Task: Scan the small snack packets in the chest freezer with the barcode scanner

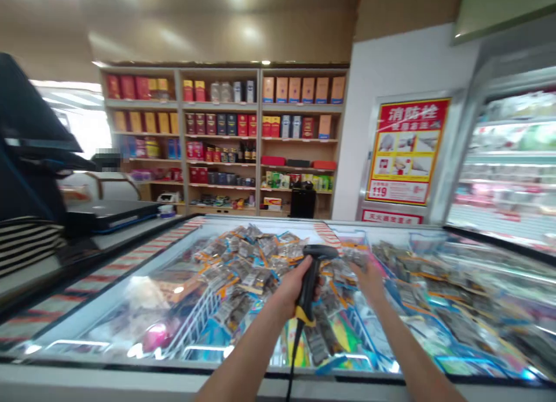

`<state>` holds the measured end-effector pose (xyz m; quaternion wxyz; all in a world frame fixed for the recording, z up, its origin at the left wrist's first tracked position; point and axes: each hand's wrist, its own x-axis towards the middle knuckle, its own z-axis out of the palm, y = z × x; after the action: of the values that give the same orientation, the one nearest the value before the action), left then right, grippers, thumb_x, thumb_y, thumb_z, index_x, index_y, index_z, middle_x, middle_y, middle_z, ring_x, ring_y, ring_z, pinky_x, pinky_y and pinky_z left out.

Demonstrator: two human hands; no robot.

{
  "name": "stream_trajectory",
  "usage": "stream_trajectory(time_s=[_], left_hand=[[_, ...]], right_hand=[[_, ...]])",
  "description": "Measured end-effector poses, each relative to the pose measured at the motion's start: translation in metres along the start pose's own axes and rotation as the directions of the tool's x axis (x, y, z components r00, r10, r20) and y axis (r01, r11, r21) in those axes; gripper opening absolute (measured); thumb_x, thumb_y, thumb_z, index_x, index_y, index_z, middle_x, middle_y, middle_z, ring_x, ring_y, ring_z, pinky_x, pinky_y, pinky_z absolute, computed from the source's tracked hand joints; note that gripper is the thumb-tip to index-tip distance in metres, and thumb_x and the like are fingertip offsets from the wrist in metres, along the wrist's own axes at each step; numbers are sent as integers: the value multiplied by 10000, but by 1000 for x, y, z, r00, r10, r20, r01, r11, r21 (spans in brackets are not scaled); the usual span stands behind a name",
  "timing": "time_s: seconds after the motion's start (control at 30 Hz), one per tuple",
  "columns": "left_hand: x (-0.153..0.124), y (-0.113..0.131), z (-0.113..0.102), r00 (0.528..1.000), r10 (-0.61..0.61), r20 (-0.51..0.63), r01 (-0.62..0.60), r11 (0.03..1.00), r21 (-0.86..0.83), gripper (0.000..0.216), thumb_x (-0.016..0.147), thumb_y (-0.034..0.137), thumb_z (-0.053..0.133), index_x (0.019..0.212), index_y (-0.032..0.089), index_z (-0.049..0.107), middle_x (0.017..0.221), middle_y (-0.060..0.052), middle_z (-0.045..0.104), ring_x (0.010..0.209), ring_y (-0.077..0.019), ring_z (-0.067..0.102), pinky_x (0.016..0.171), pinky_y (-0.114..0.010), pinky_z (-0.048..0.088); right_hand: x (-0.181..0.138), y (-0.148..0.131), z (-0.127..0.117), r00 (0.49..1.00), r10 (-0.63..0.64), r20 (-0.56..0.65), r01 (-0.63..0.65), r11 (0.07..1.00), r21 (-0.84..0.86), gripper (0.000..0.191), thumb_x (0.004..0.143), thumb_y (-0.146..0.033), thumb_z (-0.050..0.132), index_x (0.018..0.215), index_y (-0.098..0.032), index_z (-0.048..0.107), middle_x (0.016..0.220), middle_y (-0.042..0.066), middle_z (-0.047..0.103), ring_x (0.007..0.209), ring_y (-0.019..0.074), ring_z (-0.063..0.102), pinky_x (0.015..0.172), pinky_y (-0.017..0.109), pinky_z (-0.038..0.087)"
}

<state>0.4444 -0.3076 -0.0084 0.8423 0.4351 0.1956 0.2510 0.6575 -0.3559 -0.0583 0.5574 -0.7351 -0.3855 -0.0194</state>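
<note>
Clearly, the left hand (289, 289) is closed around the grip of a black, T-shaped plastic handheld scanner with yellow trim (309, 286), which stands nearly upright above the middle of a white, bright-lit chest freezer (174, 377). Its head points rightward, toward the right hand (369, 277). That one is blurred, its fingers seemingly part-extended over the clear, orange-edged plastic packets (256, 277); whether it has hold of anything, I cannot tell.

Good handling here calls for a firm but relaxed left grip and a steady wrist, so the head faces a packet's printed side squarely. The slim black cord (293, 355) hangs below the grip toward the near rim and should run free of both forearms. Crinkled, glossy film may throw glare, so flattening it would probably help.
</note>
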Motion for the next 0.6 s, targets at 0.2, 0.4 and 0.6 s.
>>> stream_trajectory(time_s=[0.2,0.4,0.6], left_hand=[[4,-3,3,998,-46,50,42,996,82,361,734,482,475,725,127,543,540,-14,563,391,-66,482,362,-170,357],[-2,0,11,999,-30,40,26,993,114,331,757,441,467,707,122,539,533,-6,542,392,-62,470,365,-170,367],[-2,4,9,1000,-8,-23,10,995,101,332,766,436,457,682,122,524,533,-7,538,384,-61,470,349,-167,361]], right_hand=[[-5,-3,13,1000,11,-4,-10,997,74,374,674,-410,503,919,-145,601,835,79,668,782,245,603,698,339,450],[-6,-1,13,999,-24,-32,25,999,39,395,690,-417,484,935,-124,584,871,106,652,816,242,589,705,327,446],[-4,1,16,999,-25,-23,24,999,-38,465,723,-351,445,1130,-128,470,986,103,617,905,234,562,756,324,427]])
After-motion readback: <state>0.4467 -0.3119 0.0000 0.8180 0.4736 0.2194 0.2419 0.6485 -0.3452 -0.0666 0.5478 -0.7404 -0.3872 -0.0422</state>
